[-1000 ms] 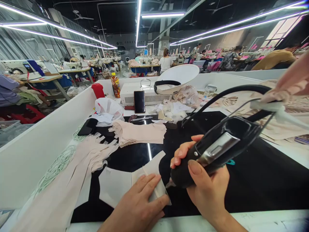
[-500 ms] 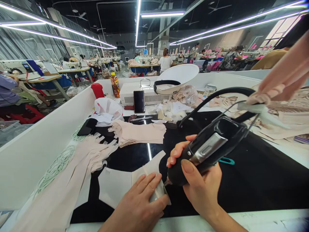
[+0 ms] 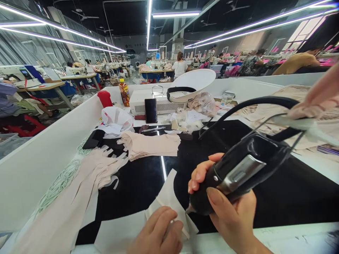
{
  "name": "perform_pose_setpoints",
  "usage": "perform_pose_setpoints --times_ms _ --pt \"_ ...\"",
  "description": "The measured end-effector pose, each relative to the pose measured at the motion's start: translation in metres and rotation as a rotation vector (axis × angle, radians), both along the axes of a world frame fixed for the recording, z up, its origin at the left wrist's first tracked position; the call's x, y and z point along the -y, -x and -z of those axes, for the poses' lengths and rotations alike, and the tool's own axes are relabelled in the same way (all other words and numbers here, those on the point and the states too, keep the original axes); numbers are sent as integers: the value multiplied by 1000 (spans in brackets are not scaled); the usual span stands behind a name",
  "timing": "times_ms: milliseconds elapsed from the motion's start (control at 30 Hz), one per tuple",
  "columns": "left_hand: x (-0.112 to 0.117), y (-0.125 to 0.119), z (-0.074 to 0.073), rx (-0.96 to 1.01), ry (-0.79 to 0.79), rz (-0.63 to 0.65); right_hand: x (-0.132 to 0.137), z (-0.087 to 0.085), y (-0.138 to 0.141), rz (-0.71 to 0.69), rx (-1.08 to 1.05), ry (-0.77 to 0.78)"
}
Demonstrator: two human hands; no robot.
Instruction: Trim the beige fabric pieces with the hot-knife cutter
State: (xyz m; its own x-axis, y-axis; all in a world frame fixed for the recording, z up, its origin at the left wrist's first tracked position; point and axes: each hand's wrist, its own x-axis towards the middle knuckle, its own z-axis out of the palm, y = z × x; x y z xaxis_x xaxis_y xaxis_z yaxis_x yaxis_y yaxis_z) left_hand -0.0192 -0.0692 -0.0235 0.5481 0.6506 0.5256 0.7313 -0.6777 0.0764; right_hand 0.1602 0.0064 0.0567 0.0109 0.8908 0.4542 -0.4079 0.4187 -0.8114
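My right hand (image 3: 227, 211) is wrapped round a black corded handheld tool (image 3: 238, 173) with a silver plate, its tip pointing down at a pale fabric piece (image 3: 169, 197) on the black mat (image 3: 140, 183). My left hand (image 3: 156, 234) lies on the near end of that fabric piece with its fingers curled, pressing it down. The tool's thick black cable (image 3: 254, 104) arcs up and away to the right.
A folded stack of beige fabric (image 3: 150, 144) and a long row of beige strips (image 3: 79, 190) lie to the left. At the back stand a white box (image 3: 159, 102), phone (image 3: 150, 110), red cup (image 3: 105, 98) and bottle (image 3: 124, 92). Another person's arm (image 3: 317, 95) reaches in from the right.
The fabric piece has shifted toward me and turned. My left hand slid nearer the table edge and curled. The tool followed, staying at the fabric's edge.
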Motion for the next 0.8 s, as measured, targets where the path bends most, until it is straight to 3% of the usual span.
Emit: perform_pose_setpoints --times_ms 100,233,533,800 --pt "-17 1 -13 20 37 97 0 1 0 -1 8 -4" --pt "-30 -1 -16 -1 25 148 1 1 2 15 5 18" --pt "-30 8 -22 -45 72 131 3 -1 2 13 4 30" --pt "-28 10 -16 -26 61 111 0 -2 7 41 -41 23"
